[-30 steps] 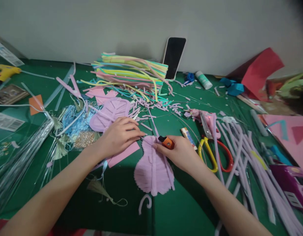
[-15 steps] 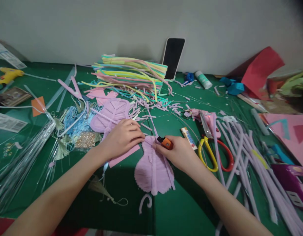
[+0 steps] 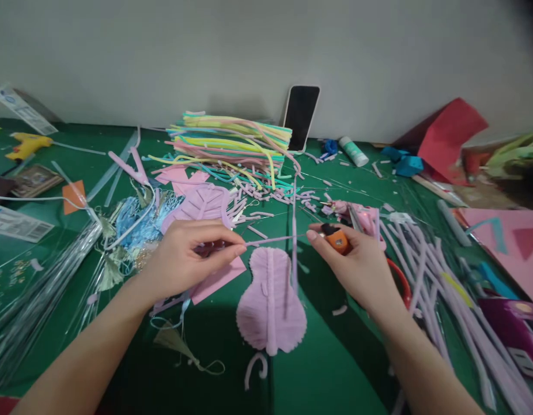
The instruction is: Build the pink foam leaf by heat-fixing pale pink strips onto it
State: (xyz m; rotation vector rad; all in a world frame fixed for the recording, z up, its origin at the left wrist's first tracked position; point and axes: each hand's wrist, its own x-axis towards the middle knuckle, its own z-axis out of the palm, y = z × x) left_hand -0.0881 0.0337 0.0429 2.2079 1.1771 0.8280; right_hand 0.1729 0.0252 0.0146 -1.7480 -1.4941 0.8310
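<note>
My left hand pinches a thin lilac pipe cleaner between thumb and forefinger. From there the strip runs right, thinning towards the fingertips of my right hand. A small orange tool with a black tip is gripped in my right hand; its exact kind is unclear. Below and between both hands, a lilac pipe-cleaner petal lies flat, narrow at the far end with a raised middle rib. A longer lilac strip stands upright between the hands. Behind my left hand a second lilac veined piece is partly hidden.
Bundled coloured pipe cleaners lie at the back beside a leaning phone. Scissors with a red handle are partly covered by my right hand. Loose lilac stems spread right; blue tassels and a yellow glue gun are left.
Both hands have lifted off the petal and moved apart. My left hand now pinches a thin strip; the orange tool has moved right with my right hand. The view has tilted up slightly.
</note>
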